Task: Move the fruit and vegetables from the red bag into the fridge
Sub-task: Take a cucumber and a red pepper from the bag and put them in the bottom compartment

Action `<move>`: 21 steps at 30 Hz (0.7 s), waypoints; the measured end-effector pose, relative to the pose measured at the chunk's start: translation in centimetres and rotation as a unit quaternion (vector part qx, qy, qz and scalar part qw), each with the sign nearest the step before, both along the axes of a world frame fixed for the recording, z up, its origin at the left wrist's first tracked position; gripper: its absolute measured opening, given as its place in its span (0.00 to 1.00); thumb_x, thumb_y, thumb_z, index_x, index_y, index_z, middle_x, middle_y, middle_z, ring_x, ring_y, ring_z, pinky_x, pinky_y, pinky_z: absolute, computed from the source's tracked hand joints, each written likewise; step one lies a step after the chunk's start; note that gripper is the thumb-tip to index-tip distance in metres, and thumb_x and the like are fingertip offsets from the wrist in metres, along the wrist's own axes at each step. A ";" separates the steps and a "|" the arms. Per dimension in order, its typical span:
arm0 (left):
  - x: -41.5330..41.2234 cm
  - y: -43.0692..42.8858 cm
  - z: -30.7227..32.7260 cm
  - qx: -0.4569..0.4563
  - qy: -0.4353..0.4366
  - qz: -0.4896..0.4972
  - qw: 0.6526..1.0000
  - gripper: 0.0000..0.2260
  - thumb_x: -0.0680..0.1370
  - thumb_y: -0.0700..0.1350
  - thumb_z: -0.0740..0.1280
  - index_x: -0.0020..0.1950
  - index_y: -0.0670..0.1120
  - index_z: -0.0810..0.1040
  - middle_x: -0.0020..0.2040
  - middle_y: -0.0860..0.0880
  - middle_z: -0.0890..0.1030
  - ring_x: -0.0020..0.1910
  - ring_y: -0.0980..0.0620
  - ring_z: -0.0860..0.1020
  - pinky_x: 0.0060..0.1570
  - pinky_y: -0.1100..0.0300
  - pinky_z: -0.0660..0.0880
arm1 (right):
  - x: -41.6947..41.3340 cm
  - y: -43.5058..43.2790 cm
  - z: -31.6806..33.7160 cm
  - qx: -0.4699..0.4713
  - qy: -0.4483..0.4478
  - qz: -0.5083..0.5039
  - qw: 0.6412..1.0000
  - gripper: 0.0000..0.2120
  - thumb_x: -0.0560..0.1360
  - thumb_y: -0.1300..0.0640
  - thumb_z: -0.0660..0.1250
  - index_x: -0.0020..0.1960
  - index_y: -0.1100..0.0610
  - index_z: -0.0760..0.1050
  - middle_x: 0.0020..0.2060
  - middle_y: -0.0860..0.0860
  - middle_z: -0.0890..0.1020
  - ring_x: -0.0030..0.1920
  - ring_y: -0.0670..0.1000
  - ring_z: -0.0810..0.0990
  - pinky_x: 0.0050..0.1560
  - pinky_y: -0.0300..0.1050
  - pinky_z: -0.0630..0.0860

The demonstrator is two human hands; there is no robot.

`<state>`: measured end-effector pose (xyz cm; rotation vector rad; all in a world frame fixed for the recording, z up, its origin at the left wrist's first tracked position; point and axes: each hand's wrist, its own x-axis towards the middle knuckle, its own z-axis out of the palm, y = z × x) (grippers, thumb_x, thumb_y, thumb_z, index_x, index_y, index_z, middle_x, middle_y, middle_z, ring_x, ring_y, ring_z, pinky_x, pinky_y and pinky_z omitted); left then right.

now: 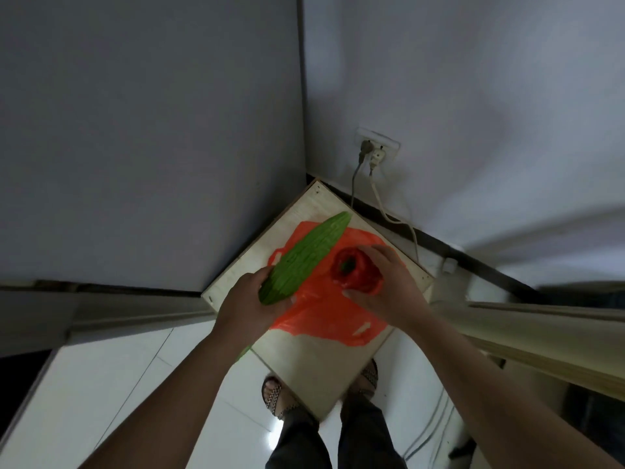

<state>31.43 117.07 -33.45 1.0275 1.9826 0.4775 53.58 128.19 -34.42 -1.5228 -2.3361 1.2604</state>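
A flattened red plastic bag (pixel 321 313) lies on a small pale wooden table (pixel 314 370). My left hand (pixel 250 302) grips the near end of a long, ridged green gourd (pixel 304 255), which points away over the bag. My right hand (pixel 389 286) is curled around a red bell pepper (pixel 355 270), stem side facing up, above the bag. The grey fridge (pixel 148 140) stands shut on the left, right beside the table.
A white wall (pixel 473 96) behind the table carries a socket (pixel 377 145) with two plugs, and cables hang down behind the table. A pale wooden ledge (pixel 548 346) runs along the right. My sandalled feet (pixel 277 397) stand on the white tiled floor under the table's near corner.
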 end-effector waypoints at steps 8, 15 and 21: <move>1.5 -4.9 11.7 0.033 -0.048 0.030 0.998 0.20 0.69 0.55 0.73 0.59 0.55 0.75 0.48 0.57 0.78 0.45 0.61 0.77 0.38 0.70 0.70 | 0.4 -6.6 11.7 0.005 0.053 -0.062 0.997 0.37 0.63 0.48 0.77 0.69 0.51 0.65 0.62 0.49 0.69 0.57 0.45 0.69 0.61 0.45 0.72; 2.2 -10.6 19.1 0.074 -0.022 0.085 0.993 0.19 0.69 0.50 0.74 0.58 0.56 0.74 0.46 0.62 0.75 0.41 0.70 0.71 0.37 0.72 0.66 | 0.3 -12.3 17.3 0.008 0.115 -0.011 0.993 0.39 0.60 0.40 0.72 0.67 0.50 0.67 0.61 0.49 0.72 0.59 0.47 0.72 0.60 0.48 0.73; 4.4 -13.6 21.0 0.084 -0.005 0.182 0.980 0.17 0.69 0.50 0.74 0.54 0.60 0.72 0.49 0.57 0.77 0.45 0.64 0.74 0.39 0.74 0.67 | 0.7 -12.1 19.2 0.035 0.123 0.074 0.989 0.38 0.60 0.43 0.74 0.66 0.50 0.68 0.60 0.46 0.72 0.59 0.43 0.71 0.56 0.31 0.67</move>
